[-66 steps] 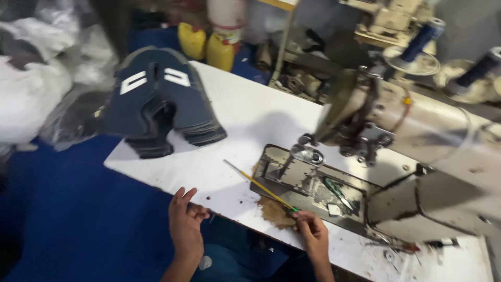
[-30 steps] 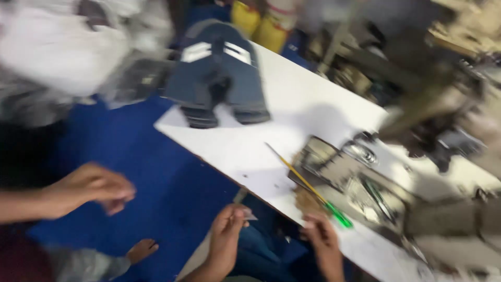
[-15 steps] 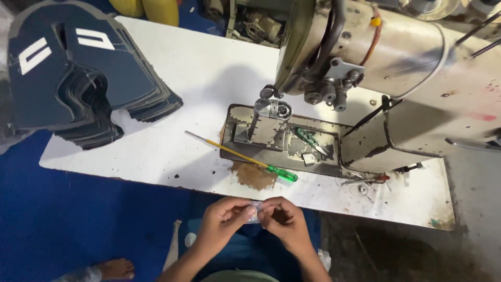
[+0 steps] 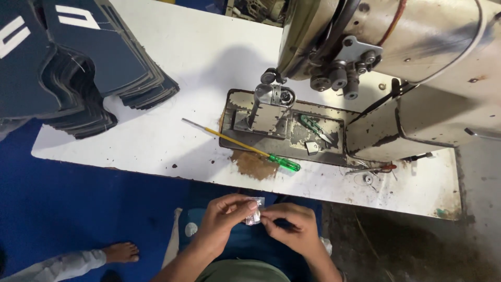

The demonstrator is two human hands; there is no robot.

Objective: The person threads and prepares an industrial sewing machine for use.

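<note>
Your left hand (image 4: 222,219) and right hand (image 4: 289,224) pinched a small clear packet (image 4: 254,211), seemingly opening it; next called for careful tearing.

A small clear plastic packet (image 4: 254,211), shiny and crumpled, sits below the near edge of the white counter (image 4: 172,104), pinched between the fingertips of the left hand (image 4: 223,220) and the right hand (image 4: 290,227); its contents cannot be made out. At the counter's far left end, white block-shaped marks (image 4: 77,16) show on the top pieces of the stacked dark navy cut panels (image 4: 78,73).
</note>
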